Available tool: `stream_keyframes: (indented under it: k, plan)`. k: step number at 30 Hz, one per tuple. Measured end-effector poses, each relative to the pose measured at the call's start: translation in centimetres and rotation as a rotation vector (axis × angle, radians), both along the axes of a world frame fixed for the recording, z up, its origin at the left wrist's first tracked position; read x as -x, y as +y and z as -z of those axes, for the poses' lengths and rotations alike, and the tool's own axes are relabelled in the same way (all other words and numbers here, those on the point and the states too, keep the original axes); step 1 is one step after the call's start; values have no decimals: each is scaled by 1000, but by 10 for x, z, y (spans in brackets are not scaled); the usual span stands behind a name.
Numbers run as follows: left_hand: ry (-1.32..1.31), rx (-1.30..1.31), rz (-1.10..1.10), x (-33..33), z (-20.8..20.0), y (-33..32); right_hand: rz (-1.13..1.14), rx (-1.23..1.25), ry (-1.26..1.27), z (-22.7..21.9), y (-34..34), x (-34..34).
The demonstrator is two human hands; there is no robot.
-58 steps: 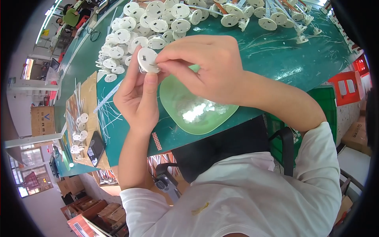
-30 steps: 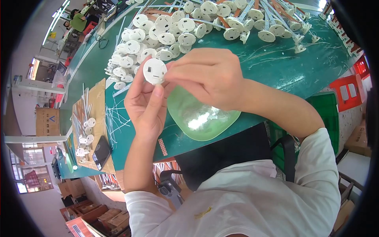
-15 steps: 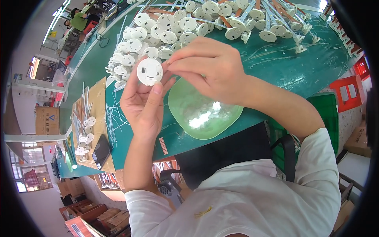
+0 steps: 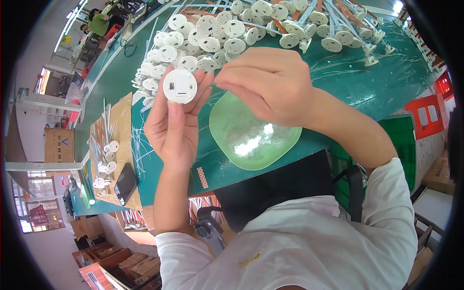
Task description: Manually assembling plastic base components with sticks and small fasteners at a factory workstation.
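Note:
A white round disc-shaped part (image 4: 180,79), with a small dark slot, a narrow slit and a round hole, rests in my left hand (image 4: 173,133). My left thumb presses its lower edge while the fingers support it from behind. To the right, my right hand (image 4: 278,87) has its fingertips pinched together, a little apart from the disc and close to the left fingertips. Whatever the pinch holds, if anything, is too small to make out. Beneath my right hand lies a pale green dish (image 4: 222,128) with small clear, shiny pieces (image 4: 249,146) in it.
Many similar white discs (image 4: 207,44) with strips are heaped at the table's far side. On the left, cardboard (image 4: 124,116) carries more discs and a dark phone (image 4: 125,184), with thin white strands (image 4: 138,154) beside it. A reddish perforated strip (image 4: 202,178) lies near the front edge.
My right fingertips have drawn slightly right, away from the disc's edge. The disc has shifted a little left in my left hand, and the left thumb now sits lower on its rim.

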State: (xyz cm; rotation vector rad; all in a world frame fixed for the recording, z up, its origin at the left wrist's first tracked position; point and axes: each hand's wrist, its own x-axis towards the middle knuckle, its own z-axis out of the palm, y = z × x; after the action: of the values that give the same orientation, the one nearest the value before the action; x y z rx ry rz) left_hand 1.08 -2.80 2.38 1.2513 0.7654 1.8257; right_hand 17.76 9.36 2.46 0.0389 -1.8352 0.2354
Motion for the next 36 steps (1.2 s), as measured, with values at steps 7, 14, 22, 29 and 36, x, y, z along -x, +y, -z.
stream_keyframes:
  k: [7, 14, 22, 29, 36]
  plan:
    - [249, -73, -83, -1, 6, -4, -173, 186, 18, -4, -10, -1]
    - [196, -92, -148, -5, 10, -4, -205, 216, 15, -3, -15, 0]
    - [258, -33, -166, -4, 15, -6, -169, 208, 17, 3, -22, 1]
    - [267, -36, -200, 3, 13, -5, -141, 153, 41, 10, -21, 6]
    - [308, -33, -202, 10, 14, -4, -99, -10, -57, 5, -10, 1]
